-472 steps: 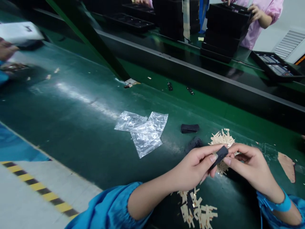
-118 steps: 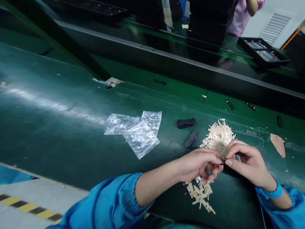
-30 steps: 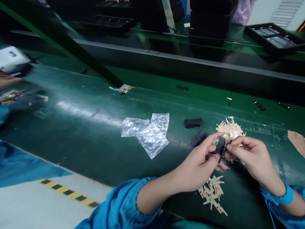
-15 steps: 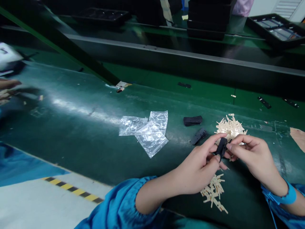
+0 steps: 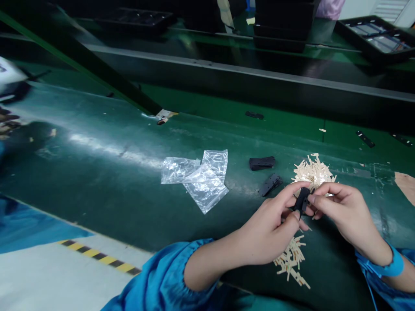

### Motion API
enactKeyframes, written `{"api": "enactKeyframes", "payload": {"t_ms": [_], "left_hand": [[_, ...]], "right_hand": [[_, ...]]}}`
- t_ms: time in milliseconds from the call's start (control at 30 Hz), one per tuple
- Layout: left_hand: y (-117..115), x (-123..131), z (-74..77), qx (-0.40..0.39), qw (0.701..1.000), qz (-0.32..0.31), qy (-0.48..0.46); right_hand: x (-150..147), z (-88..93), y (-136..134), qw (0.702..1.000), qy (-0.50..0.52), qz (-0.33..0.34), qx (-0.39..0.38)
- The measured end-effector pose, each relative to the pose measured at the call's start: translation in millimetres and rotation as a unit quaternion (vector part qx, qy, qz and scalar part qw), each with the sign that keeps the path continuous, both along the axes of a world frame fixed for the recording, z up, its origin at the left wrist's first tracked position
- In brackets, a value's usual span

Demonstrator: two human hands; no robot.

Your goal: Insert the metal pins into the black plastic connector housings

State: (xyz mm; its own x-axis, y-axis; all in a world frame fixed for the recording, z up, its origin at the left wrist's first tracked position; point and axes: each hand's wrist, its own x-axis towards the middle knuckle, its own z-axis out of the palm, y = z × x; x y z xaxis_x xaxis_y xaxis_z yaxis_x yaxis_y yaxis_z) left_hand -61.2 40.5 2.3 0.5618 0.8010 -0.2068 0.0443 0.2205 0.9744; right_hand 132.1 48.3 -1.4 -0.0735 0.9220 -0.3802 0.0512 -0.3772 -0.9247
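Note:
My left hand (image 5: 270, 226) grips a small stack of black parts (image 5: 302, 200) between thumb and fingers. My right hand (image 5: 340, 207) pinches at the right side of that stack; what lies between its fingertips is too small to make out. Behind my hands is a heap of thin cream-coloured strips (image 5: 313, 170), and a smaller pile of strips (image 5: 293, 261) lies below my left hand. Two stacks of black pieces, one flat (image 5: 262, 163) and one slanted (image 5: 270, 184), rest left of the heap.
Clear plastic bags (image 5: 207, 179) lie on the green table (image 5: 113, 190). A green slanted post (image 5: 106, 77) meets the table. Black trays (image 5: 378, 39) stand at the back. At the far left, part of a person's hand (image 5: 8, 123) shows.
My hands and the black stack have hardly moved. At the far left, the other person's hand has shifted slightly.

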Motion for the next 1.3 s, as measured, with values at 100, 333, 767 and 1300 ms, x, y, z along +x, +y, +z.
{"api": "enactKeyframes", "payload": {"t_ms": [100, 333, 767, 1300], "left_hand": [[-1.1, -0.3, -1.0, -0.001, 1.000, 0.003, 0.000], [-1.3, -0.9, -2.0, -0.008, 1.000, 0.002, 0.004], [-1.6, -1.7, -0.9, -0.011, 1.000, 0.001, 0.006], [-3.1, -2.2, -3.3, -0.001, 1.000, 0.002, -0.001]], "right_hand": [[-1.4, 1.5, 0.5, 1.000, -0.007, 0.002, 0.006], [-2.4, 3.5, 0.9, 1.000, -0.012, -0.002, 0.009], [-2.0, 3.2, 0.0, 1.000, -0.005, 0.002, -0.003], [-4.6, 5.6, 0.3, 1.000, -0.003, 0.002, 0.015]]}}
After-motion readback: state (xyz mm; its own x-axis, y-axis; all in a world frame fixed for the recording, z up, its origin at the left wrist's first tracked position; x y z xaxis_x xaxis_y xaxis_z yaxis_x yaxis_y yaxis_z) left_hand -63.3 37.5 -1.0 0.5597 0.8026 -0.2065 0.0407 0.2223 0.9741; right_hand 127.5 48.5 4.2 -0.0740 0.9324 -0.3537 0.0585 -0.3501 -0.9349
